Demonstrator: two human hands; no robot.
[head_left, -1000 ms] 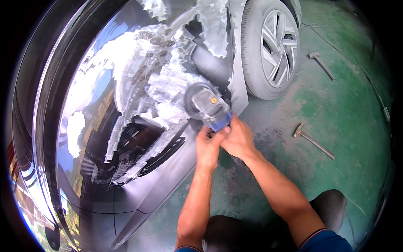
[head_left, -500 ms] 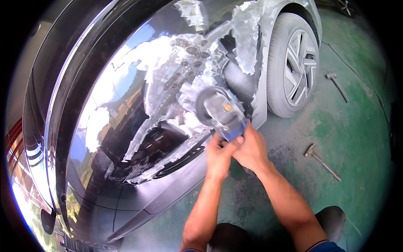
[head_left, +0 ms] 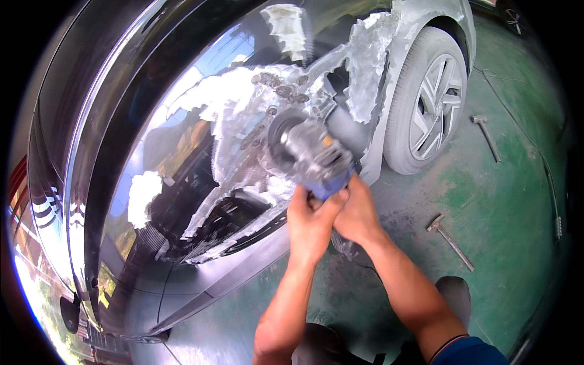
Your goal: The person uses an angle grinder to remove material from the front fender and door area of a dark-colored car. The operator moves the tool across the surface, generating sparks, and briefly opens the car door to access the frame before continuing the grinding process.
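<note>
An angle grinder [head_left: 319, 157] with a grey head and a blue body is held in front of the car's dark side panel [head_left: 182, 143]. My left hand [head_left: 311, 222] is closed round the grinder from the left, and my right hand [head_left: 358, 213] grips the blue body from the right. The blurred disc [head_left: 283, 141] lies over a patch of the panel scraped to bare metal [head_left: 234, 91]. Whether the disc touches the surface I cannot tell. Part of the grinder's rear end [head_left: 345, 246] shows below my hands, with a cord running from it.
A dusty wheel [head_left: 426, 103] stands right of the panel. Two hammers, one [head_left: 486, 139] farther off and one [head_left: 450, 242] nearer, lie on the green floor [head_left: 413, 249]. A cable [head_left: 524, 115] runs along the right side. My knee [head_left: 455, 298] is at the lower right.
The grinder and both hands have shifted a little left over the panel. The whole view has moved slightly, and the grip of both hands stays the same.
</note>
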